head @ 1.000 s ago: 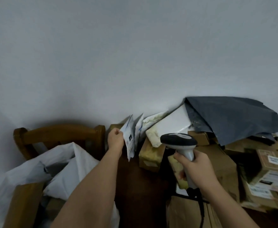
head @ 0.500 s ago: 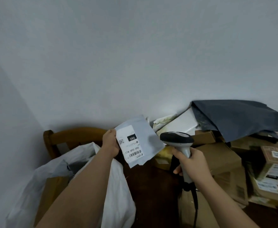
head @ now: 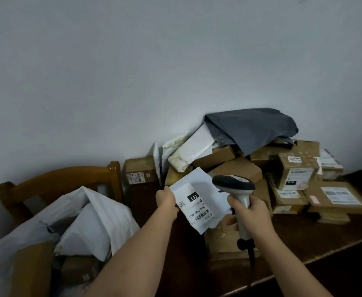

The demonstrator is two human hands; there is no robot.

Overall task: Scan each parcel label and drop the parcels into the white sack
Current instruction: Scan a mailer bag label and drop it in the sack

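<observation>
Parcels fill part of the white sack (head: 94, 219) at eight o'clock. Left hand (head: 166, 200) pinches a flat white parcel (head: 199, 202), middle. Right hand (head: 248, 213) grips the scanner (head: 233, 185) beside it. Many boxes (head: 296, 174) wait at three o'clock.

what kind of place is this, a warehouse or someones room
Probably a small informal parcel sorting spot in a plain room, not a warehouse: labelled cardboard boxes piled on a dark wooden table, a handheld scanner, and a white sack hung on a wooden chair.
</observation>
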